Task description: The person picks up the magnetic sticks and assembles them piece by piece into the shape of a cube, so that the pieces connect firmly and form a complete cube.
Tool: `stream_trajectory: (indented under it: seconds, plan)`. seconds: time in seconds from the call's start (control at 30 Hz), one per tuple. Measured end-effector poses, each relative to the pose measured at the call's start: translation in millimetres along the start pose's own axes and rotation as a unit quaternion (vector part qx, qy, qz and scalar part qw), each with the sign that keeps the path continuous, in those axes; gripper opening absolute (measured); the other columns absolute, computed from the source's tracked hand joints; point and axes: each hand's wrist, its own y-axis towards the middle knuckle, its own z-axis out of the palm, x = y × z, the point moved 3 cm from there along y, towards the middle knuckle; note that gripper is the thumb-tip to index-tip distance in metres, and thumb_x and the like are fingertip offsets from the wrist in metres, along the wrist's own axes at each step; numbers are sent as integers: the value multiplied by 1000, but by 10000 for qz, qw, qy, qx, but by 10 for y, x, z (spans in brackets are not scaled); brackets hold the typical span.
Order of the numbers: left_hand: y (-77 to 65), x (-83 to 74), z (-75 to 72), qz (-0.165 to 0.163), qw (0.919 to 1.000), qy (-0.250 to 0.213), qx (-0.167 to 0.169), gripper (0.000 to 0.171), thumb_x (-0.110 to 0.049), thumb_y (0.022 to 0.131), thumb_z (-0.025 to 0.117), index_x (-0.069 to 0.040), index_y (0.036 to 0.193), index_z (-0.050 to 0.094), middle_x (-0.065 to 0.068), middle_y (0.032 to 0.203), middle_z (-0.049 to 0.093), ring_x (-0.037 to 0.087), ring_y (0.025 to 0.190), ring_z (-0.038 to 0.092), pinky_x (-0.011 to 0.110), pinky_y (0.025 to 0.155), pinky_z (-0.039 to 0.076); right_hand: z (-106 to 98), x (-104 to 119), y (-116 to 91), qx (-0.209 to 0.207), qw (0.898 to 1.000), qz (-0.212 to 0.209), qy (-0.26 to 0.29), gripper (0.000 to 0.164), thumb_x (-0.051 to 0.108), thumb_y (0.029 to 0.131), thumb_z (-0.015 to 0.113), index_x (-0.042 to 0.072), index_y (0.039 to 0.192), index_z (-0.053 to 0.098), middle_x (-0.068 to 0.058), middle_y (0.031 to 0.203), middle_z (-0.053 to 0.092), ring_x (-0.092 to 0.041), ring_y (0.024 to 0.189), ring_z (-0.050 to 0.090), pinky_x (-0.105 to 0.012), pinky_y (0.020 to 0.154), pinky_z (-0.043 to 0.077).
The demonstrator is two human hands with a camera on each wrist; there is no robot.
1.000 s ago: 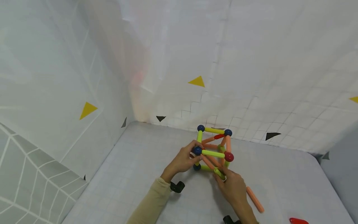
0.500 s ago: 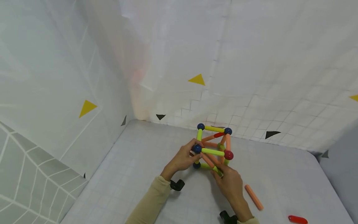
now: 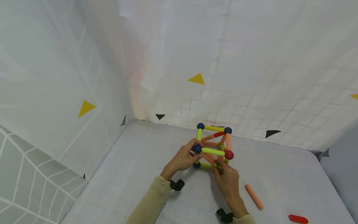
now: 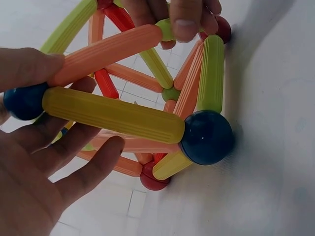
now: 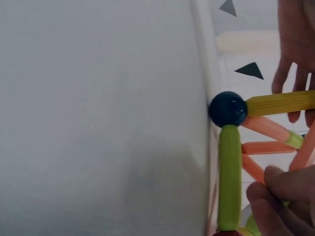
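Note:
A cube-like toy frame of sticks and balls [image 3: 213,151] stands on the table, built of yellow, green, orange and red sticks. My left hand [image 3: 181,158] grips its near upper left corner by a dark blue ball [image 3: 197,149]. In the left wrist view, the thumb presses on an orange stick [image 4: 108,51] that slants from this corner. My right hand [image 3: 227,180] pinches the small green end piece [image 4: 166,30] of that stick, mostly hidden by the fingers, near the frame's lower right. A red ball [image 3: 229,154] sits at the near upper right corner.
A loose orange stick [image 3: 254,197] lies right of my right hand, and a red stick [image 3: 298,219] lies farther right near the front. Black wrist devices [image 3: 177,185] show by both wrists. White walls [image 3: 251,77] with coloured triangles rise behind and left of the table.
My right hand has shifted slightly left and up with the green end piece, swinging the orange stick toward the frame's lower right; its fingers now cover more of the piece. My left hand keeps its grip.

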Motion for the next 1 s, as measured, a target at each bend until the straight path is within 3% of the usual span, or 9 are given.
stream_trajectory:
  seconds: [0.23,0.37,0.53,0.63,0.73,0.77,0.83,0.93,1.0]
  plan:
    - [-10,-5,-4,18,10000,24,39,33,-15,105,68,-23,133,54,5,132,69,16,109,68,32,89,58,34,-10,-23,-78,9999,-99,72,46,-8,76,90,-2,119,76,-21,108,80,-30,79,80,-45,68,64]
    - [-21,-7,-4,31,9999,80,64,33,-14,105,68,-24,133,55,4,131,70,16,108,68,33,90,57,12,-4,-39,-75,9998,-133,132,47,-12,76,88,-1,121,76,-20,109,80,-27,77,80,-37,64,64]
    - [-14,-16,-5,96,9998,112,96,33,-14,105,68,-22,134,55,5,129,71,15,108,69,35,90,58,-180,-66,-18,-1173,9881,-752,650,23,-9,75,79,-2,96,80,-14,81,80,-19,52,70,-19,51,55]
    - [1,-32,-3,109,9998,121,135,33,-14,106,67,-22,135,54,6,129,71,14,108,69,33,90,57,-330,-223,26,-1596,9821,-506,867,15,-2,74,77,0,89,77,-10,73,76,-18,51,65,-16,48,49]
    - [4,-35,2,74,9998,135,143,33,-13,106,66,-22,135,53,5,129,71,14,107,69,32,91,57,-375,-451,68,-851,9878,610,1152,39,7,77,86,4,113,72,-9,96,77,-13,68,64,-18,54,49]
    - [4,-34,5,61,9998,144,141,33,-13,106,66,-22,136,53,5,129,71,14,107,68,32,90,57,-355,-531,73,-360,9853,1045,1299,48,11,80,89,6,123,68,-9,106,75,-12,73,63,-19,55,49]
    - [-1,-30,10,32,9998,147,150,34,-13,106,66,-19,136,53,5,129,71,13,107,68,32,90,57,-279,-663,61,699,9693,1763,1568,64,19,85,91,11,139,58,-10,123,67,-10,76,59,-22,56,49]
    - [-11,-27,16,6,9998,149,160,34,-13,106,66,-17,137,53,5,129,71,13,106,68,32,90,57,-134,-784,40,1803,9422,2124,1862,65,28,89,89,13,142,55,-15,116,62,-11,68,56,-26,54,47]
    - [-11,-32,15,6,9998,128,141,34,-13,106,66,-17,137,53,5,128,71,13,104,68,33,90,57,-55,-818,46,2008,9391,1979,1967,58,28,90,87,12,138,59,-14,107,62,-12,64,54,-26,54,45]
